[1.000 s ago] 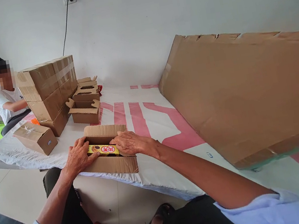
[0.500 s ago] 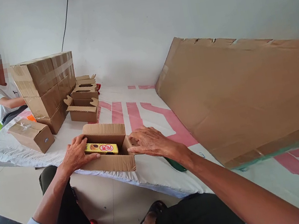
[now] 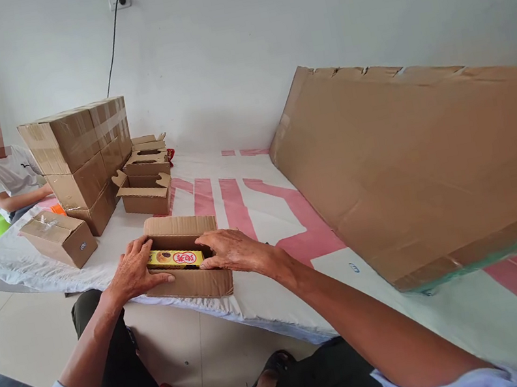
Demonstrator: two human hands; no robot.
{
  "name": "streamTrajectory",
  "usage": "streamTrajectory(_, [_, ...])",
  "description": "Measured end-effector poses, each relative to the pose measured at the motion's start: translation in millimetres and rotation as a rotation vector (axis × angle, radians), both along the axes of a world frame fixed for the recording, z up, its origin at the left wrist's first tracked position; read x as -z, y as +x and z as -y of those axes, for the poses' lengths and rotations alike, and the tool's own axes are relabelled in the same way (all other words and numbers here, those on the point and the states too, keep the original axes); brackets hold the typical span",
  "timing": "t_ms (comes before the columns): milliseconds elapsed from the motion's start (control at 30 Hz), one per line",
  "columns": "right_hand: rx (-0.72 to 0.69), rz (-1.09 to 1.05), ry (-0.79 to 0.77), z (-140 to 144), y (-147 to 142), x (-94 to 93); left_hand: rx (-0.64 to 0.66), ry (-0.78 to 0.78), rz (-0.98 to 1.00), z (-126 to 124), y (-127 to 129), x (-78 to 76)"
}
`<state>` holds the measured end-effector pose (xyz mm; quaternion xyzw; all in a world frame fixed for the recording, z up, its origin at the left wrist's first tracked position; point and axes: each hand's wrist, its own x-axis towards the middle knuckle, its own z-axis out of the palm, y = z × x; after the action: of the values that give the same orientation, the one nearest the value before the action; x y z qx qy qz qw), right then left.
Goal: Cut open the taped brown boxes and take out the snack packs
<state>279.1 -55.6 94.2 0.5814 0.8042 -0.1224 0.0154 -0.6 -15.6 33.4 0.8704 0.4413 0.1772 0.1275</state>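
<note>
An open cardboard box [image 3: 189, 285] lies in front of me at the table's near edge, its long flaps folded out. Inside it is a yellow printed packet box [image 3: 175, 257] with a red round logo. My left hand [image 3: 135, 270] grips the carton's left end, thumb over the near side and fingers toward the far side. Over the carton's right end, my right hand [image 3: 228, 249] has its thumb and fingertips at the right end of the yellow packet box, closed about it as far as I can see. Its palm hides the carton's right flap.
Taped cartons [image 3: 76, 141] stand stacked at the left, with a single closed carton [image 3: 60, 238] before them. Several open cartons [image 3: 146, 202] line up behind. A large cardboard sheet [image 3: 423, 172] leans at the right. Another person [image 3: 8, 176] sits at far left.
My right hand has moved left from the carton's right flap to the end of the yellow packet box. My left hand stays at the carton's left end. The view has shifted slightly.
</note>
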Motion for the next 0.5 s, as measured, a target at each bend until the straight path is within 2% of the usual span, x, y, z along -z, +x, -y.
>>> streamTrajectory(133, [0.015, 0.114, -0.124, -10, -17, -6.0, -0.007, -0.013, -0.011, 2, 1, -2.0])
streamTrajectory(300, [0.042, 0.111, -0.131, -18, -32, 2.8, -0.005, -0.031, -0.016, 6, 2, -5.9])
streamTrajectory(433, [0.064, 0.027, -0.076, -14, -18, -2.0, -0.014, -0.049, 0.001, 8, 1, -7.0])
streamTrajectory(500, [0.124, -0.121, -0.043, -12, -2, -4.0, -0.023, -0.06, 0.014, 8, 1, -8.2])
